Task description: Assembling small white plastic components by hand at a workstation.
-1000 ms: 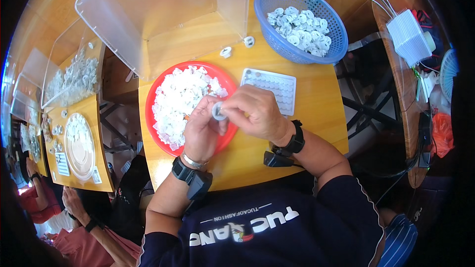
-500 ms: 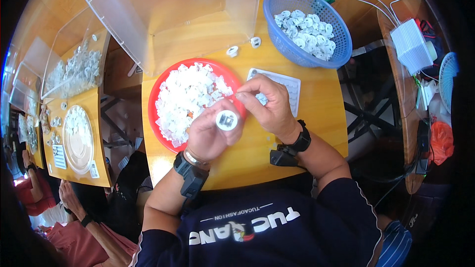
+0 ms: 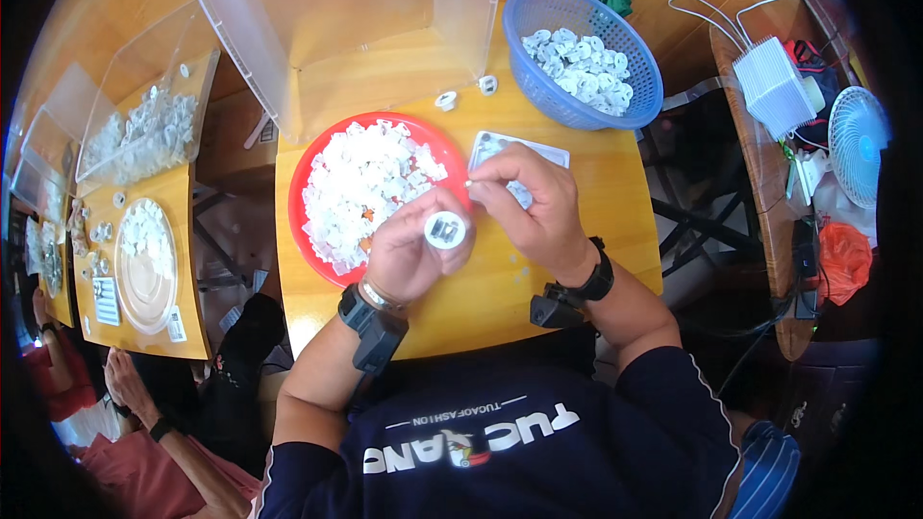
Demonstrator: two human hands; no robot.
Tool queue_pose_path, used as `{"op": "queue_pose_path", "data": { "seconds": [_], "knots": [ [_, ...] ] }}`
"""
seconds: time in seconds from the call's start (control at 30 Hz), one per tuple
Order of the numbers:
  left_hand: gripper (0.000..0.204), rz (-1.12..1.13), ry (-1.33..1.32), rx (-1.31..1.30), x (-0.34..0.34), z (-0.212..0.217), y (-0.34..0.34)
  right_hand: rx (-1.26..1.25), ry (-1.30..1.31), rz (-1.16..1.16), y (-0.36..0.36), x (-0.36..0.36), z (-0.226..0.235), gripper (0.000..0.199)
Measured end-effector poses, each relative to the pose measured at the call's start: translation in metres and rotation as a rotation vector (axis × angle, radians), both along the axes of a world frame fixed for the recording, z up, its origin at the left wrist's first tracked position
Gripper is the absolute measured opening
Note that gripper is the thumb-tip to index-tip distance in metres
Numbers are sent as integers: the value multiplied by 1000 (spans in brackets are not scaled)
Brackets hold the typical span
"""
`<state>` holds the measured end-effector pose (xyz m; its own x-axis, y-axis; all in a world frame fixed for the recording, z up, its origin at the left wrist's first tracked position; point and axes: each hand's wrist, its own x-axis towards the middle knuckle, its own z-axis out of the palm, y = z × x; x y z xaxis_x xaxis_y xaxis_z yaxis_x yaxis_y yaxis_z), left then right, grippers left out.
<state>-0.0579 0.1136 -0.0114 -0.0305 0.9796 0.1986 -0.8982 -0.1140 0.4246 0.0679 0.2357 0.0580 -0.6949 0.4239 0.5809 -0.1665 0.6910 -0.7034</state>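
Note:
My left hand point(image 3: 411, 248) is closed around a small round white plastic piece point(image 3: 445, 230), whose face shows a dark rectangular recess. Thumb and forefinger of my right hand point(image 3: 540, 210) are pinched together just above it, at something tiny that I cannot make out. Behind my left hand lies a red round tray point(image 3: 296, 194) heaped with small white plastic pieces point(image 3: 361, 178). A white shallow tray point(image 3: 561, 156) with rows of round hollows is partly covered by my right hand.
A blue mesh basket point(image 3: 654, 67) full of white round pieces stands at the back right. Beside it is a large clear plastic bin point(image 3: 356, 77), with two loose white pieces point(image 3: 445, 101) nearby. Co-workers' hands point(image 3: 130, 386) rest near another table point(image 3: 197, 279) at left. A fan point(image 3: 858, 139) stands far right.
My right fingertips stay pinched close to the round piece, with only a slight shift. The whole view has turned a little; my left hand keeps its hold.

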Motion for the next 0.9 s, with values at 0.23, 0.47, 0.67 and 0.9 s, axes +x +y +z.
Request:
{"op": "queue_pose_path", "data": {
  "seconds": [0.23,0.47,0.67,0.9],
  "knots": [
    [35,-44,25,3,2,2,-3,-108,23,-59,-30,16,-11,7],
    [31,27,128,-24,7,2,0,-141,89,-119,-32,17,-27,9],
    [28,39,102,-77,10,-2,3,-98,131,-138,-27,13,-31,12],
    [27,84,95,-163,11,-4,3,-23,125,-183,-20,16,-37,14]
  ]
}}
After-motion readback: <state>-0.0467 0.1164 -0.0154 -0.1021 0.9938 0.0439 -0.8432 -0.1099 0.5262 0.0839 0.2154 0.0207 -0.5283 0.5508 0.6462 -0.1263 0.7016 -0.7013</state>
